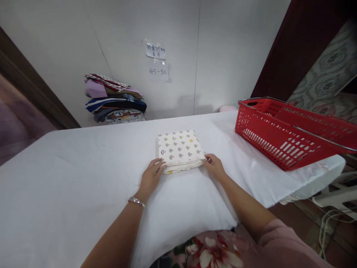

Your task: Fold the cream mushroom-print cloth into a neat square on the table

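A folded white cloth [181,147] with a grey, mushroom-like print and a few yellow marks lies flat on the white-covered table [92,178]. Several layers show along its near edge. My left hand [152,174] grips the near left corner, fingers on top of the layers. At the near right corner, my right hand [214,166] pinches the layered edge between thumb and fingers. A silver bracelet [136,201] circles my left wrist.
A red plastic basket [264,130] with metal handles stands on the table's right end. Behind the table's far edge is a stack of folded cloths [115,98]. Paper notes [158,70] are taped to the wall. White cables [325,223] hang at the lower right.
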Motion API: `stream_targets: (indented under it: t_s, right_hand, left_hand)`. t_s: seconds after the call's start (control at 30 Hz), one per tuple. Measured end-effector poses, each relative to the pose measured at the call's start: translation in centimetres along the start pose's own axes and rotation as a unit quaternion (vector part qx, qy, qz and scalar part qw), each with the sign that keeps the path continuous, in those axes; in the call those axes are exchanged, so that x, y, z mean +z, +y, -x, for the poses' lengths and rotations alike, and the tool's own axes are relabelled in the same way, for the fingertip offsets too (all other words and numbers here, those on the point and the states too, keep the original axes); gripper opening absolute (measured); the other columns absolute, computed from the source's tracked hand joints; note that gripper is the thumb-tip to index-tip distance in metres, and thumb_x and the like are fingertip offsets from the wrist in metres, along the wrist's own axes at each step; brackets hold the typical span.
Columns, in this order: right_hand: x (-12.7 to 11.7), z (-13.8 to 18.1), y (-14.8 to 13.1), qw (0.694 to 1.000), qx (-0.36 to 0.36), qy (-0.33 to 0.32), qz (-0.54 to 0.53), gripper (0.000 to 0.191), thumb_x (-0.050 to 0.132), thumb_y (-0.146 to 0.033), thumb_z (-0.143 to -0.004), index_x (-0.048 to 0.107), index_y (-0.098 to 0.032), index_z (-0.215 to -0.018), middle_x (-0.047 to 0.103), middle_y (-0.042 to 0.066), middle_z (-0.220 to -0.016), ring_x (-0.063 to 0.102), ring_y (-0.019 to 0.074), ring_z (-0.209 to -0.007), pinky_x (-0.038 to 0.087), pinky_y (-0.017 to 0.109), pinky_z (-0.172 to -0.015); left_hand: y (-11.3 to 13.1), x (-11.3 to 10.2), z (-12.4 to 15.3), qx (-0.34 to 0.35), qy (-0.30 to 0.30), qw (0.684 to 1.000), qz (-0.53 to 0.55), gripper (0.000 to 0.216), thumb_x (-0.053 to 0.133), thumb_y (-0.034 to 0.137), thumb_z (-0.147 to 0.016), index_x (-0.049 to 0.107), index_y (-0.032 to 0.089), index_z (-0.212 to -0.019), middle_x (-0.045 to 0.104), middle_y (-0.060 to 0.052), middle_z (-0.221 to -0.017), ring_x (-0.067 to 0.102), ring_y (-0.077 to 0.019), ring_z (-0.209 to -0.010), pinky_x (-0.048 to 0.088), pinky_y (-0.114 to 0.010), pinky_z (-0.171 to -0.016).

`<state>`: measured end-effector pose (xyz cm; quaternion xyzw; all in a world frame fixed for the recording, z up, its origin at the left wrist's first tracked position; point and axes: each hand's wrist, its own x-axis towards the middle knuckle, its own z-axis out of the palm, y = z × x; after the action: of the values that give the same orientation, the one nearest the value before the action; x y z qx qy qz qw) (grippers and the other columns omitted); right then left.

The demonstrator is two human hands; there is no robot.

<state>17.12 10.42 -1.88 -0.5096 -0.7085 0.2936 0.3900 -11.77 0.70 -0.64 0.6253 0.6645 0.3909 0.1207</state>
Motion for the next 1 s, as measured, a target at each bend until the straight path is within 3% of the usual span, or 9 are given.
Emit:
stream_targets:
  t_s: [0.2,0.4,0.53,0.7,1.0]
  right_hand:
    - [-0.1,0.1,-1.2,0.997,0.02,0.038,0.061,0.017,0.053,-0.036,-0.074,0.058,-0.023,-0.082,0.059,-0.003,-0.071,0.05,0.0143,-0.06,0.037,0.026,-0.056]
    - [-2.2,-0.7,1.0,0.992,0.001,0.123,0.02,0.019,0.045,-0.034,-0.079,0.056,-0.021,-0.072,0.055,-0.001,-0.063,0.049,0.0151,-0.058,0.039,0.027,-0.058]
    - [-2.5,0.0,0.8,0.995,-0.027,0.1,-0.011,0.022,0.044,-0.038,-0.082,0.058,-0.02,-0.082,0.059,0.002,-0.073,0.052,0.0155,-0.062,0.042,0.027,-0.056]
    - [-1.3,1.3,-0.7,0.993,-0.088,0.017,0.077,0.038,0.058,-0.039,-0.076,0.054,-0.023,-0.11,0.059,0.004,-0.1,0.053,0.0145,-0.07,0.043,0.027,-0.062]
    - [-0.3,0.7,-1.2,0.989,-0.063,0.033,0.128,0.023,0.049,-0.031,-0.08,0.057,-0.023,-0.101,0.059,0.001,-0.093,0.052,0.0134,-0.066,0.041,0.028,-0.065]
  left_hand:
    - [0.1,0.0,0.1,-0.001,-0.001,1.0,-0.009,0.035,0.042,0.047,-0.088,0.065,0.027,-0.104,0.052,0.0,-0.126,0.058,-0.017,-0.103,0.047,-0.027,-0.089]
    - [-0.1,-0.1,0.1,-0.007,0.001,0.999,-0.039,0.035,0.041,0.047,-0.088,0.065,0.028,-0.105,0.053,0.002,-0.126,0.06,-0.0166,-0.099,0.047,-0.029,-0.09]
    - [-0.3,-0.1,0.2,0.002,0.004,0.999,-0.045,0.035,0.042,0.048,-0.088,0.065,0.029,-0.106,0.053,0.003,-0.126,0.06,-0.0166,-0.096,0.049,-0.028,-0.086]
    - [-0.4,-0.1,0.4,0.002,0.002,0.999,-0.044,0.035,0.042,0.049,-0.087,0.064,0.029,-0.107,0.052,0.003,-0.128,0.061,-0.0159,-0.095,0.051,-0.027,-0.082]
    - [-0.1,-0.2,0.2,0.003,-0.004,0.998,-0.063,0.035,0.042,0.047,-0.088,0.064,0.028,-0.107,0.052,0.002,-0.128,0.06,-0.0166,-0.098,0.05,-0.027,-0.082]
